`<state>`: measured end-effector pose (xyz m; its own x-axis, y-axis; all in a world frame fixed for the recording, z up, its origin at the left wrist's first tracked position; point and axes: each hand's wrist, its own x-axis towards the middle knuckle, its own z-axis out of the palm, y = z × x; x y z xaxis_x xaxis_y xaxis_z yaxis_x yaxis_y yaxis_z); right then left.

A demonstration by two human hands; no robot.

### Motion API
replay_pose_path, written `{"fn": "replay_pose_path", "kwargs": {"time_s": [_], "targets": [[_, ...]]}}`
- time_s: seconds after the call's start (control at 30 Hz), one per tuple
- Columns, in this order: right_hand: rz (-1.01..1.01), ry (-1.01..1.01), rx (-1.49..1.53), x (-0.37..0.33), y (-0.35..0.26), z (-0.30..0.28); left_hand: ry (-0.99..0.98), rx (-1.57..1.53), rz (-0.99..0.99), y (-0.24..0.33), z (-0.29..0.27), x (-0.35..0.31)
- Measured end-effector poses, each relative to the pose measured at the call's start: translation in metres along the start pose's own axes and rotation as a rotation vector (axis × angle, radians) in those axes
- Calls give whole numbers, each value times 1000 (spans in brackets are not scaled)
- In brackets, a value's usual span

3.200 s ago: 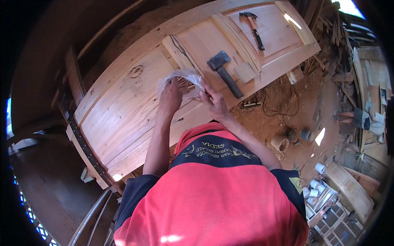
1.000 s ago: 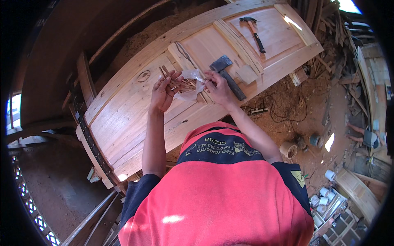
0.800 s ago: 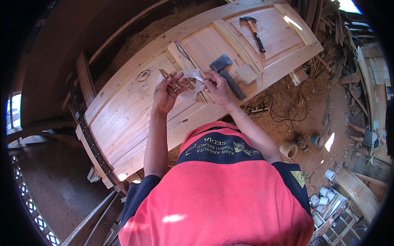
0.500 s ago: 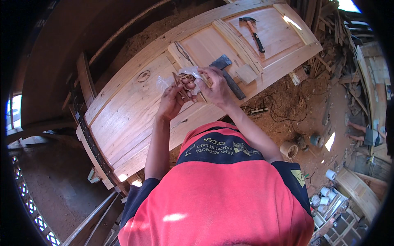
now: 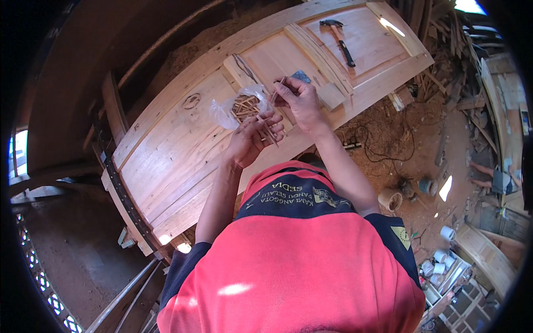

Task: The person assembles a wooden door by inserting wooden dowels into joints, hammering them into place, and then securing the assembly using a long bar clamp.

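Note:
A clear plastic bag [image 5: 222, 115] lies opened on a wooden panelled door [image 5: 183, 139], with several short wooden pegs [image 5: 245, 107] bunched inside it. Just below the bag, my left hand [image 5: 250, 141] is closed round a thin wooden peg [image 5: 268, 133] that slants out between the fingers. My right hand [image 5: 302, 105], right of the bag, pinches another slim wooden peg [image 5: 278, 89] between thumb and fingertips. Behind the right hand shows the dark head of a metal tool [image 5: 301, 76]; the hand hides most of the rest of it.
A claw hammer [image 5: 339, 43] lies on the door's far right panel. Beside my right hand sits a flat wood block [image 5: 331, 96]. Cables [image 5: 383, 158], buckets [image 5: 390, 201] and wood scraps are on the ground to the right. A person's legs [image 5: 482, 176] show at the far right.
Both hands have come off the bag, which now lies on the door with its pegs showing. My right hand has moved a little right over the dark tool, and each hand holds a peg.

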<state>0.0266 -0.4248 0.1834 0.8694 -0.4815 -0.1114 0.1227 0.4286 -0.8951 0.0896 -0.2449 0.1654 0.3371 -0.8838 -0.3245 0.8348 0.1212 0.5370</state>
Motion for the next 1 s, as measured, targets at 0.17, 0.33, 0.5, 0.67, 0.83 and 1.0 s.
{"fn": "replay_pose_path", "kwargs": {"time_s": [0.17, 0.33, 0.5, 0.67, 0.83, 1.0], "targets": [[80, -32, -42, -18, -6, -6, 54, -106, 13, -4, -5, 3], [-24, -51, -402, -27, 3, -8, 41, -127, 16, 1, -2, 8], [24, -240, -695, -40, -16, 6, -20, -257, 50, 5, -6, 3], [26, -223, -937, -48, -22, 20, -47, -334, 73, 6, -7, -1], [10, -123, -1028, -43, -12, 14, 34, -303, 80, 9, 3, -3], [45, -166, -1077, -45, -14, 19, -33, -328, 94, 6, -4, -4]]}}
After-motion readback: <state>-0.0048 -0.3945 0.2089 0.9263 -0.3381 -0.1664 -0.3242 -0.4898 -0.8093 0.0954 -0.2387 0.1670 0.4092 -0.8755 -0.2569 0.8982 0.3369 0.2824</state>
